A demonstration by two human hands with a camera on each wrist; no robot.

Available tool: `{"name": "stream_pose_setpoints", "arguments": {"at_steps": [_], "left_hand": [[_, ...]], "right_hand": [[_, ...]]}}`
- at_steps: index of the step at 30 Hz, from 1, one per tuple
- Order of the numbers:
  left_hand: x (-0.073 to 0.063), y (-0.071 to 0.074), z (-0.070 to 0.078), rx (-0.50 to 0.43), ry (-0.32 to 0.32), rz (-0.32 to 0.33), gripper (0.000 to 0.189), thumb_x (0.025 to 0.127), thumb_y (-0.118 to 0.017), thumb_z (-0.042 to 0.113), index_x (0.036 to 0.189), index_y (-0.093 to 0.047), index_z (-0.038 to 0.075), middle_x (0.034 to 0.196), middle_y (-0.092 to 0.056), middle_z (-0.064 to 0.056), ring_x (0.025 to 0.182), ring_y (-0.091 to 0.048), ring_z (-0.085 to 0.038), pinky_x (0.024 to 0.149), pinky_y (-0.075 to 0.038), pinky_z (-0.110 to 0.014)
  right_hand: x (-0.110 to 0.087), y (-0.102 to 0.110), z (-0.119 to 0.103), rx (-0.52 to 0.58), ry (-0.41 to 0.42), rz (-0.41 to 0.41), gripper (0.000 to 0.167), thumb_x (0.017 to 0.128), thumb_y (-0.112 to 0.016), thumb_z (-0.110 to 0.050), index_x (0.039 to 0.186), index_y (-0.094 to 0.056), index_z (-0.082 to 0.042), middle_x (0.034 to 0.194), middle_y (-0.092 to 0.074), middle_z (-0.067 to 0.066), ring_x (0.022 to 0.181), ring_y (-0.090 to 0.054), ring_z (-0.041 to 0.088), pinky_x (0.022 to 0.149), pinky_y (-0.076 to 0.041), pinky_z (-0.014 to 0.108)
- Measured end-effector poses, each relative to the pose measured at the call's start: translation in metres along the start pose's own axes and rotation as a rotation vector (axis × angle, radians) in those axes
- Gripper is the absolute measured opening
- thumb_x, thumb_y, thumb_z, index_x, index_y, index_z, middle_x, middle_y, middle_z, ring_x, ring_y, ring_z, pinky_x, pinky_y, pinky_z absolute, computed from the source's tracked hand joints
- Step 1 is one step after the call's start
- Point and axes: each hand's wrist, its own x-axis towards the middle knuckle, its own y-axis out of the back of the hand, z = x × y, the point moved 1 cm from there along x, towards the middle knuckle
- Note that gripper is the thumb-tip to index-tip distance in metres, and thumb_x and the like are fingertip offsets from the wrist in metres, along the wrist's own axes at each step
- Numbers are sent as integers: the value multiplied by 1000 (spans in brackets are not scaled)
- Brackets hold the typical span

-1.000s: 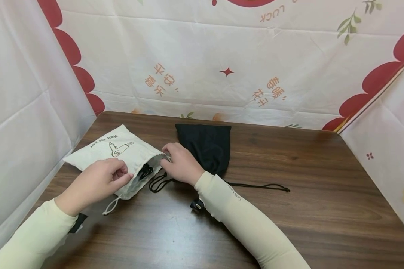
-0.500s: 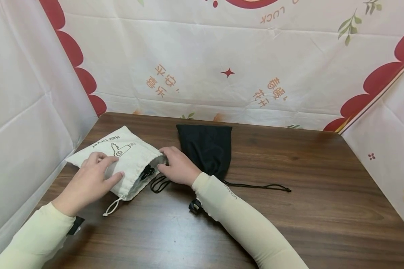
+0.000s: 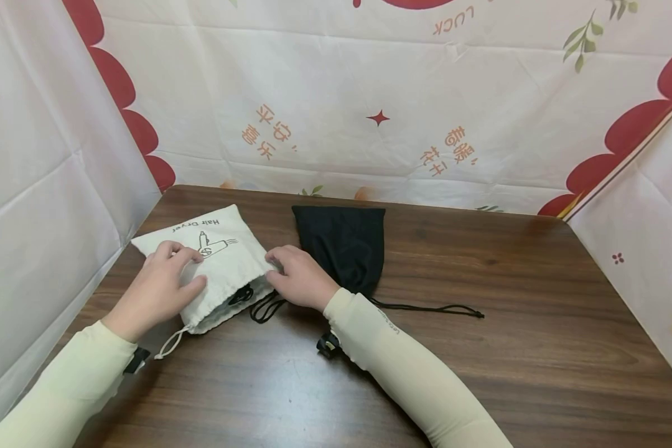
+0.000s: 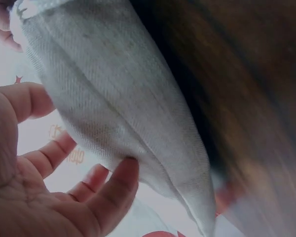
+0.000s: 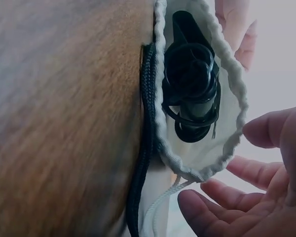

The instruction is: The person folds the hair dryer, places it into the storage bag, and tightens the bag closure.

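A white drawstring bag (image 3: 241, 252) printed "Hair Dryer" lies at the left of the table, its mouth towards me. My left hand (image 3: 154, 289) rests on its upper side near the printed drawing, fingers spread and slightly bent. In the left wrist view, the fingertips touch the cloth (image 4: 108, 89). My right hand (image 3: 303, 278) is at the right corner of the mouth, with thumb and fingers close to the rim (image 5: 239, 101) and apart from one another. Inside the mouth, the right wrist view shows a black object with a coiled cord (image 5: 190, 71).
A black drawstring pouch (image 3: 347, 242) lies flat behind my right hand. Its black cord (image 3: 425, 308) trails to the right, with a loop (image 3: 266, 308) beside the white bag's mouth. Printed cloth (image 3: 336, 93) hangs behind and at both sides of the wooden table (image 3: 481, 373).
The white bag has turned slightly and shifted right, its mouth now facing more towards me. My left hand has moved from near the mouth onto the bag's printed side. The black pouch stays put.
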Motion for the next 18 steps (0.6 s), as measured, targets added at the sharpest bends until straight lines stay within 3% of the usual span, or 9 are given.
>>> {"name": "stream_pose_setpoints", "arguments": {"at_steps": [8, 18], "left_hand": [[14, -13, 8, -58, -92, -16, 26, 82, -65, 12, 108, -64, 7, 119, -46, -18, 103, -46, -41, 87, -40, -53], [28, -28, 25, -83, -188, -19, 26, 83, -65, 11, 109, -65, 9, 117, -47, -14, 102, -47, -36, 88, -40, -50]], "right_hand": [[-8, 10, 5, -1, -9, -9, 40, 100, -54, -26, 136, -56, -8, 137, -55, 6, 121, -52, 16, 101, -42, 33], [-18, 21, 20, 30, -73, 13, 47, 99, -56, -30, 141, -51, -8, 146, -46, 8, 129, -47, 17, 105, -39, 35]]}}
